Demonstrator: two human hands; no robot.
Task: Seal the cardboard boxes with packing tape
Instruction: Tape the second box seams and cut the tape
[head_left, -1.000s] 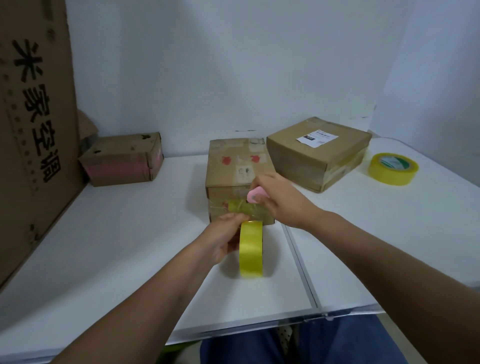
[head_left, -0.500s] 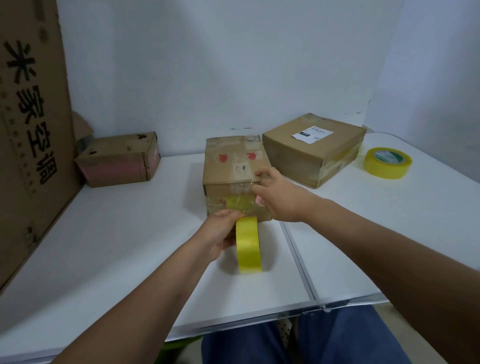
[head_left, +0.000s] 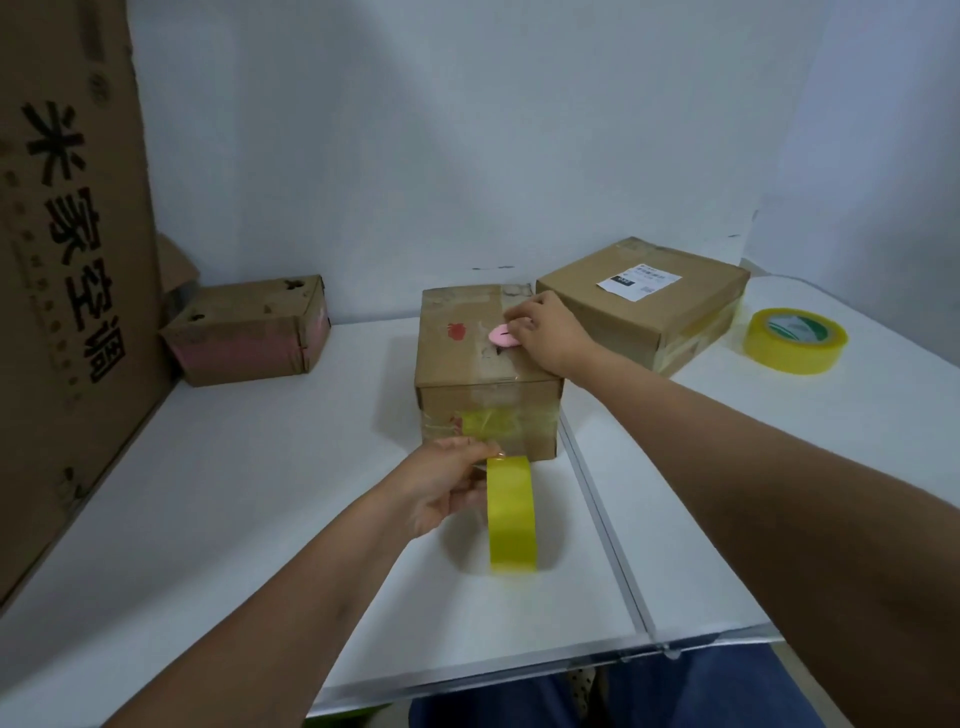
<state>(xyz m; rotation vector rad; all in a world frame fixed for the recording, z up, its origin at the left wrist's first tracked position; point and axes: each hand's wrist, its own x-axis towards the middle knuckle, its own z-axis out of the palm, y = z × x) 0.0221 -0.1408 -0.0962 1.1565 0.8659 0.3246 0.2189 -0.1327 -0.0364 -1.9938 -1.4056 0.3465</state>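
A small cardboard box (head_left: 457, 358) stands in the middle of the white table, with clear-yellow tape stuck on its near face. A yellow tape roll (head_left: 511, 514) stands on edge just in front of it. My left hand (head_left: 441, 480) grips the roll from the left side, fingers at its top. My right hand (head_left: 545, 332) lies on the box's top and pinches a small pink object (head_left: 503, 336), apparently a cutter.
A larger labelled box (head_left: 644, 301) sits behind on the right, with a second yellow tape roll (head_left: 795, 340) beyond it. A low pink-sided box (head_left: 249, 332) lies at the back left. A tall printed carton (head_left: 67, 260) leans along the left edge. The table seam (head_left: 608, 530) runs forward.
My right hand has moved from the box's near face up onto its top, carrying the pink object. My left hand stays on the tape roll.
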